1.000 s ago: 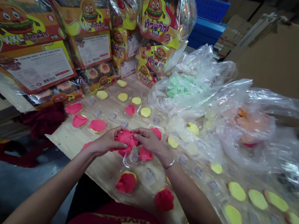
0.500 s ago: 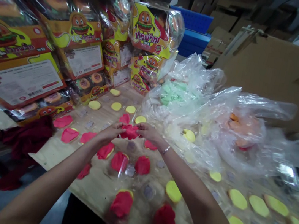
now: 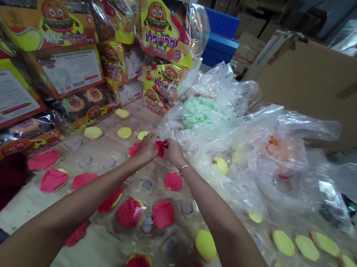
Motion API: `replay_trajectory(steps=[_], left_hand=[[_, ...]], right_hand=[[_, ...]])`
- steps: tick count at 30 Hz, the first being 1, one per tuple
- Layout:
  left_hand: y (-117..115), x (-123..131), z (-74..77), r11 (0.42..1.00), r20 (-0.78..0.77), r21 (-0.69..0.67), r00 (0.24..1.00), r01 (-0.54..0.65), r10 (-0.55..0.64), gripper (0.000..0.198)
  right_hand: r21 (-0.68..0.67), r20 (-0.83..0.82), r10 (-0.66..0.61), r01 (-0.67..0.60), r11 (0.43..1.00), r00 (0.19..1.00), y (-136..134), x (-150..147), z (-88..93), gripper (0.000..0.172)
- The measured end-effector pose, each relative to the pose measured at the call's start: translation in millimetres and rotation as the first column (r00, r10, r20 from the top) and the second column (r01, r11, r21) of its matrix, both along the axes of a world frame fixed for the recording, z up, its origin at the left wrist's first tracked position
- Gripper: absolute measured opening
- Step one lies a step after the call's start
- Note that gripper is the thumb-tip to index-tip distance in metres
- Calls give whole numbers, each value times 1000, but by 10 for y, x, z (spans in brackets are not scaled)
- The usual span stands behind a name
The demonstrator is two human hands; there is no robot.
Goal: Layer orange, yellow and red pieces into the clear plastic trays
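My left hand [image 3: 147,148] and my right hand [image 3: 173,153] are close together over the far part of the table, both pinching a soft red scalloped slice [image 3: 160,149]. It looks like a candy piece; my left fingers cover part of it. Just left of my left hand is another red slice [image 3: 133,149], and beyond it a yellow round [image 3: 142,135]. Nearer me, several red slices [image 3: 163,213] lie on yellow rounds in clear plastic trays. Below my right wrist is one more red slice [image 3: 173,181].
Stacked printed burger-candy boxes [image 3: 172,31] stand at left and back. A clear bag [image 3: 203,110] with green pieces and another bag [image 3: 282,152] with orange pieces lie to the right. Yellow rounds [image 3: 283,242] spread across the right side. A large cardboard box [image 3: 328,86] stands behind.
My hands have moved slightly farther away with the red slice, which now shows less between my fingers. The view has shifted, so the boxes and near slices appear farther left.
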State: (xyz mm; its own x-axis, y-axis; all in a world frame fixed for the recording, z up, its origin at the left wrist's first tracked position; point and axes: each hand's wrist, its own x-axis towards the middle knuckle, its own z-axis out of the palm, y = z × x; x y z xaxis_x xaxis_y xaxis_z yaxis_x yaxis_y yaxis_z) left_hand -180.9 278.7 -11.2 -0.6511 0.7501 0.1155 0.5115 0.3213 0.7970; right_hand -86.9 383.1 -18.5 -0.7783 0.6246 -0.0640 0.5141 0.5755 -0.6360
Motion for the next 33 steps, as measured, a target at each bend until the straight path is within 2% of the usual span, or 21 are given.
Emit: replay_trajectory(steps=[3,5,7,10,12,14,15,17,18,20,22,24,26,29,31,33], left_hand=[[-114,12,-8,990,-291,-125,952,64,-98,31],[-164,0,-12,972,-390,-212,903,104,-181,21],[-172,-10,-21,967,-403,-229,893,114,-201,16],[-120,-12,-1,961,-428,-248,877,119,-219,10],[-119,-30,80,951,-397,-274,884,142,-247,8],[-257,-97,227,952,-346,-270,908,145,-236,11],[-406,-149,316,961,-330,-248,923,120,-200,16],[-882,-244,494,991,-311,-124,947,42,-79,23],[-1192,-257,569,995,-303,-95,953,-23,-7,22],[-1868,-154,655,971,-307,-160,944,-178,123,22],[-2476,113,614,898,-291,-326,935,-296,203,26],[-2901,445,447,847,-267,-418,936,-328,231,24],[-3118,725,223,852,-272,-367,919,-374,286,24],[-3174,926,-21,880,-142,-218,905,-423,400,20],[-3135,932,-50,890,108,-99,885,-445,454,24],[-3073,888,29,884,384,18,820,-467,425,30]], right_hand=[[89,56,55,-60,994,997,-9,32,13,25],[118,75,74,-83,990,994,-38,58,34,27],[201,83,79,-94,975,993,-85,79,54,28],[369,124,70,-111,923,990,-140,95,82,29],[387,191,79,-149,910,978,-150,121,108,28],[363,245,96,-183,914,965,-155,183,142,27],[354,246,106,-191,915,964,-165,224,160,27],[361,167,133,-186,914,977,-216,312,196,28],[364,105,167,-194,911,980,-264,351,216,29],[343,2,276,-260,903,961,-430,412,273,26],[298,-58,416,-382,875,908,-702,449,363,22],[250,-72,558,-526,813,827,-1054,458,483,20],[214,-57,671,-648,731,739,-1417,442,602,19],[177,-35,778,-763,622,627,-1830,410,714,17],[157,-68,806,-792,590,588,-1976,407,727,13],[103,-147,792,-787,608,593,-2034,416,695,15]])
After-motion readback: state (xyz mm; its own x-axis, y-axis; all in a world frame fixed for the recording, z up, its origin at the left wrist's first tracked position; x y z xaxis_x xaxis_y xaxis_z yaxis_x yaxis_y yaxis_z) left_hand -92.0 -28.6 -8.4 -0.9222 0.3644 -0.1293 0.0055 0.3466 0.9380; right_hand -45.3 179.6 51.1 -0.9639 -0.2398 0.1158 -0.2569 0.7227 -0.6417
